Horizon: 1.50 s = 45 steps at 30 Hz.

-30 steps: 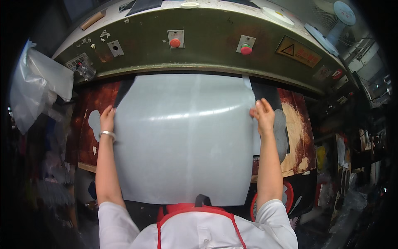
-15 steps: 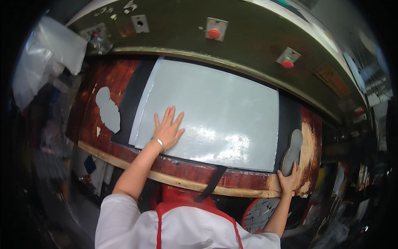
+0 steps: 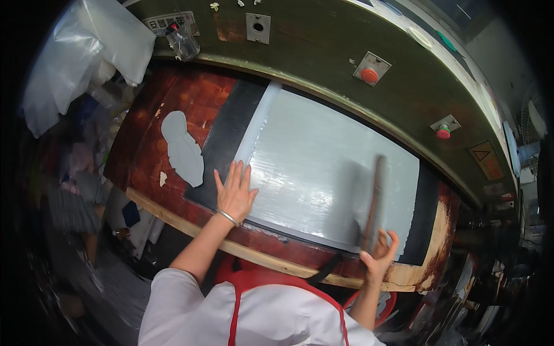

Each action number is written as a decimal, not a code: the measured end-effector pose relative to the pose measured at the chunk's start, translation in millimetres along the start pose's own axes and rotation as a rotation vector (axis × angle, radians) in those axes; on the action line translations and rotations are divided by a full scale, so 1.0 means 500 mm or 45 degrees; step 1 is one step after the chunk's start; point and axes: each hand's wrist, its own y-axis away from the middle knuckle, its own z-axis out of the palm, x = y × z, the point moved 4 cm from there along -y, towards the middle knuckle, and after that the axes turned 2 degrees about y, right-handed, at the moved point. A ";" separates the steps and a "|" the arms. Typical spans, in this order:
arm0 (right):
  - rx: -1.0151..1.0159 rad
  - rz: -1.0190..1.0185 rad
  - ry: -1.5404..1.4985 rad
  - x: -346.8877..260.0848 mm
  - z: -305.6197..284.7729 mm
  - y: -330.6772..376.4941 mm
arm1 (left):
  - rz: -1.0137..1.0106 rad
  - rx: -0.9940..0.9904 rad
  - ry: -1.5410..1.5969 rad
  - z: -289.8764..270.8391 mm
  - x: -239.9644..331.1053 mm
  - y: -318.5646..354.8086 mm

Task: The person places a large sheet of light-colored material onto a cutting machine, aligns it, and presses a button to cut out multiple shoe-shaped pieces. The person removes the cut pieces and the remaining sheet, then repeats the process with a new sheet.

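A glossy light-grey sheet (image 3: 311,155) lies over a dark mat (image 3: 216,138) on the worktable. My left hand (image 3: 235,193) rests flat at the sheet's left edge, fingers spread, a silver bangle on the wrist. In my right hand (image 3: 381,256) is the near end of a sole-shaped cutting die (image 3: 376,202), held between thumb and curled fingers. The die is tipped up over the sheet's right part, showing its brown, narrow side, smeared by motion; its lower edge is hard to make out. A shadow falls beside it on the sheet.
Cut grey sole-shaped pieces (image 3: 183,149) lie on the reddish board (image 3: 147,132) at left. Behind the sheet runs a green machine beam (image 3: 311,55) with red buttons (image 3: 369,75). Clear plastic bags (image 3: 86,63) hang at far left. A red-rimmed container (image 3: 385,308) stands below the table's front edge.
The die has come off the table's right end and over the sheet, now tipped on its side. My left hand has shifted to the sheet's left edge. The view has turned.
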 end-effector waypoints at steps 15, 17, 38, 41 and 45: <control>-0.026 -0.467 1.156 0.106 0.518 -0.140 | -0.082 -0.018 0.200 0.003 -0.006 -0.059; -0.130 -0.447 1.169 0.105 0.503 -0.176 | -0.081 -0.022 0.202 -0.002 -0.001 -0.091; 0.966 -0.675 1.336 -0.118 -0.033 -0.656 | -0.179 0.126 0.383 -0.028 0.014 -0.325; 0.896 -0.519 1.419 -0.122 -0.043 -0.640 | -0.134 0.169 0.411 -0.032 0.019 -0.350; 0.664 -0.462 1.168 -0.100 0.017 -0.507 | -0.183 0.136 0.404 -0.041 0.019 -0.332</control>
